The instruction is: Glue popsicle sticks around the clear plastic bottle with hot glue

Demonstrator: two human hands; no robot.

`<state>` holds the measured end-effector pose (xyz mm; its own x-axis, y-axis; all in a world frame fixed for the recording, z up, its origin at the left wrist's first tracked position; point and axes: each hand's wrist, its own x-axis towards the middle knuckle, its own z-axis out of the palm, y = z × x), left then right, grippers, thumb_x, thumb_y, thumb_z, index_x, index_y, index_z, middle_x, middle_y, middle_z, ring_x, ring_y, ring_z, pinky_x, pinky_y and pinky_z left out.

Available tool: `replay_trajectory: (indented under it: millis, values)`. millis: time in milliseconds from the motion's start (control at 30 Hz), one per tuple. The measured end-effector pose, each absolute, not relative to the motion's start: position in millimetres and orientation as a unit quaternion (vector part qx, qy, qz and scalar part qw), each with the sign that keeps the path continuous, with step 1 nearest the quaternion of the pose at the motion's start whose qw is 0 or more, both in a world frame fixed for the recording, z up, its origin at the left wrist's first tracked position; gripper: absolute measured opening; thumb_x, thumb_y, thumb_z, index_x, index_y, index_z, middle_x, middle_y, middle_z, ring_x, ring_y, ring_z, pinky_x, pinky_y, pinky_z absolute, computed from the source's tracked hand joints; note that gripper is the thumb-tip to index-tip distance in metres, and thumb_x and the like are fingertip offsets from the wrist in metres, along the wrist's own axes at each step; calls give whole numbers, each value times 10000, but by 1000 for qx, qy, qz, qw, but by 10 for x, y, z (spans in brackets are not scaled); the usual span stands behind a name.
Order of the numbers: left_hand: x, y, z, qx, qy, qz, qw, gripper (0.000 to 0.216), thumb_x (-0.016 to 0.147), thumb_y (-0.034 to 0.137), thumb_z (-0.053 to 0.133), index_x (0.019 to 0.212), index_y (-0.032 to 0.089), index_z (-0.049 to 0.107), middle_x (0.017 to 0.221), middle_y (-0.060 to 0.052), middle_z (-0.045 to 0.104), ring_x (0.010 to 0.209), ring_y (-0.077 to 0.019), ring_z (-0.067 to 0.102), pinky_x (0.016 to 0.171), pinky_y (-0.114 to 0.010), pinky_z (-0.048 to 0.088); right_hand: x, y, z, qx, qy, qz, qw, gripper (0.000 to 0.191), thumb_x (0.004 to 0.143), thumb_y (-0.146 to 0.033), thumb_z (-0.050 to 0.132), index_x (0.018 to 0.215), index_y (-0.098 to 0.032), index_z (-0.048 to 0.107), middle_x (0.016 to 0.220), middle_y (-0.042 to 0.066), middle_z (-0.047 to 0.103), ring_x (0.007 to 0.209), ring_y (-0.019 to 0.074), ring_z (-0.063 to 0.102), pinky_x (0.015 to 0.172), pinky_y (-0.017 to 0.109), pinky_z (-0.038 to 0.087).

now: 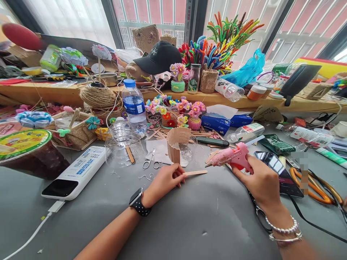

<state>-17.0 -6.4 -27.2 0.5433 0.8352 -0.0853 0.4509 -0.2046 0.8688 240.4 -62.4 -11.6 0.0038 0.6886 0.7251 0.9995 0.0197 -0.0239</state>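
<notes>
Between its thumb and fingers, my left hand [171, 180] pinches one end of a flat wooden craft stick [197, 173], which points right just above the grey table. My right hand [258, 177] is wrapped round the handle of a pink glue gun [233, 157]. The gun's nozzle faces left, a little above and beyond the stick's free end, apart from it. Behind my left hand, a row of upright craft sticks [177, 142] forms a curved wall partly round a clear plastic piece [191, 150]. Small scissors [152, 160] lie to the left of it on white paper.
A power bank [74, 175] with a white cable and a large lidded cup [29, 151] stand left. A cut plastic bottle [123, 142], a water bottle [133, 106] and crochet flowers [195, 112] are behind. A phone [278, 173] and orange-handled scissors [311, 187] lie right.
</notes>
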Motion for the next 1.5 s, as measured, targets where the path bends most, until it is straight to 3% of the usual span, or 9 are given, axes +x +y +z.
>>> replay_trajectory:
  millis: [267,667,1000,1500]
  values:
    - [-166,-64,-262,746,436,206,460,200,775,346,479,758,158,546,654,-6,620,530,-106,563,523,-200,435,2429,-619,-113,-642,-620,-315,323,321,749,-438,520,758,-120,556,560,15,521,492,124,466,481,233,338]
    - [-174,-63,-299,734,426,219,481,182,778,325,482,763,155,547,654,-5,611,528,-98,552,511,-196,442,2416,-574,-230,-662,-658,-268,241,262,752,-400,472,743,-151,554,590,22,564,518,141,513,477,231,318]
    - [-168,-64,-283,735,427,214,481,198,775,339,480,759,154,549,653,-10,614,525,-100,550,513,-203,440,2384,-569,-253,-645,-676,-271,231,184,743,-317,489,781,-152,562,614,18,582,549,149,536,484,232,334]
    - [-168,-60,-287,741,426,214,473,182,782,326,477,770,157,544,655,-10,613,532,-100,552,513,-198,444,2410,-576,-251,-647,-678,-267,224,219,760,-287,447,868,-145,574,646,37,596,581,164,556,499,239,343]
